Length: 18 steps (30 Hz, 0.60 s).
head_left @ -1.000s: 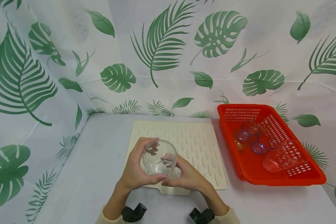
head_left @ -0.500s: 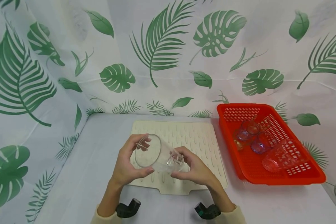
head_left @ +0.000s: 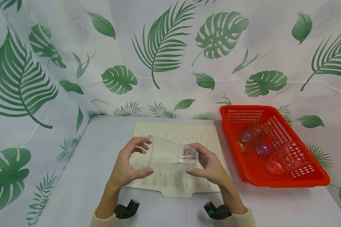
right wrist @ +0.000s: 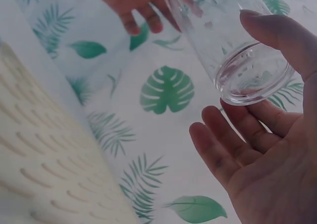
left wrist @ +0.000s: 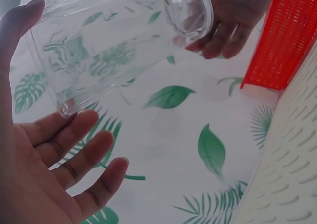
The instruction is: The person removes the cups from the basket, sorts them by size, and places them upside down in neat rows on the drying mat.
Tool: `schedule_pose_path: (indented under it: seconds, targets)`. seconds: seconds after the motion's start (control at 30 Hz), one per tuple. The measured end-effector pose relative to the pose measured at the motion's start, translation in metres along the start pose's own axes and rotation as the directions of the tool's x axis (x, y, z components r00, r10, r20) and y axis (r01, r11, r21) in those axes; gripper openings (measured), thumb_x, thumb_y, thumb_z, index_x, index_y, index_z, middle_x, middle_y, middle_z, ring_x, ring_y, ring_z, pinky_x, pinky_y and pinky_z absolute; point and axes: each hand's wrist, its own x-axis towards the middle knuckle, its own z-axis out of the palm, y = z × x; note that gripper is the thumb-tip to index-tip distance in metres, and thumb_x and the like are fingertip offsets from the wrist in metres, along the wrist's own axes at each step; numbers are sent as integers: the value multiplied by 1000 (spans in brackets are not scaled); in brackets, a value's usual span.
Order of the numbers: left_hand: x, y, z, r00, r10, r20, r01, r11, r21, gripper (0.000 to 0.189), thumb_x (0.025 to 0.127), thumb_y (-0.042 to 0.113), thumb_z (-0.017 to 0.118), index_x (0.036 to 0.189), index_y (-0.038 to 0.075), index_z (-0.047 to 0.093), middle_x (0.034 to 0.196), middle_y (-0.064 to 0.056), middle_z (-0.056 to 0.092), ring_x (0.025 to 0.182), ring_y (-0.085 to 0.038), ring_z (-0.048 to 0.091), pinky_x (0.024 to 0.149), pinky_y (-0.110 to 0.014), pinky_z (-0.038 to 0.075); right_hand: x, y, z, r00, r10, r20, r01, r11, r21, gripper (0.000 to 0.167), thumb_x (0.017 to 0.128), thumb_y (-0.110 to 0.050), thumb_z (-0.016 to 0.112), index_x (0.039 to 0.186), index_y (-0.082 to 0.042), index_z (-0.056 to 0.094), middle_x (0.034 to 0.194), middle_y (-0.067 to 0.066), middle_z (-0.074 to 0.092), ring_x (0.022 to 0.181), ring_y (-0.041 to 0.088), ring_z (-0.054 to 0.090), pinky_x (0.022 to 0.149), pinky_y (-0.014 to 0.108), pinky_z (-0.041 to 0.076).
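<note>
Tumbler (head_left: 167, 154) is hanging sideways above the cream mat (head_left: 176, 191), left hand (head_left: 127, 165) pinching its rim, right hand (head_left: 213, 165) pinching its base; probably stiff, slippery and breakable, it is likely favouring a hold at the thicker base

White sheeting (head_left: 176, 75) printed with green palm fronds and broad split leaves hangs behind the pale worktop (head_left: 88, 160) and along its left side, lightly creased across the back, in soft light faintly pinkish towards the right.
</note>
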Motion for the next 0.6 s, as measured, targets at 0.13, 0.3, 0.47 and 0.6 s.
schedule_pose_path:
  seconds: [0.13, 0.3, 0.47, 0.6]
  targets:
    - [-3, 1, 2, 998, -52, 30, 52, 998, 33, 77, 68, 19, 86, 137, 10, 55, 124, -11, 62, 104, -26, 59, 84, -36, 55, 0, -2, -7, 998, -61, -8, 62, 997, 43, 62, 77, 17, 70, 134, 12, 46, 122, 4, 61, 107, 18, 60, 98, 29, 56]
    - [-8, 1, 4, 992, -103, 73, 100, 994, 43, 76, 68, 17, 87, 136, 11, 55, 125, -6, 62, 105, -23, 58, 86, -39, 56, 0, -3, -10, 990, -136, -29, 138, 988, 73, 59, 75, 17, 67, 131, 11, 48, 123, 5, 60, 108, 19, 58, 95, 32, 57]
    - [-10, 4, 7, 980, -158, 118, 154, 987, 43, 74, 70, 19, 88, 136, 13, 55, 129, -2, 62, 108, -17, 57, 88, -37, 56, -1, -7, -10, 985, -159, -70, 166, 980, 114, 60, 75, 13, 68, 132, 6, 51, 126, 6, 61, 111, 20, 57, 94, 34, 59]
    - [-12, 5, 9, 973, -179, 148, 174, 984, 42, 74, 70, 19, 89, 136, 20, 55, 130, 2, 61, 109, -14, 56, 89, -38, 55, -1, -12, -9, 979, -181, -97, 195, 967, 162, 58, 80, 8, 70, 135, 4, 50, 128, 7, 61, 114, 21, 57, 94, 35, 60]
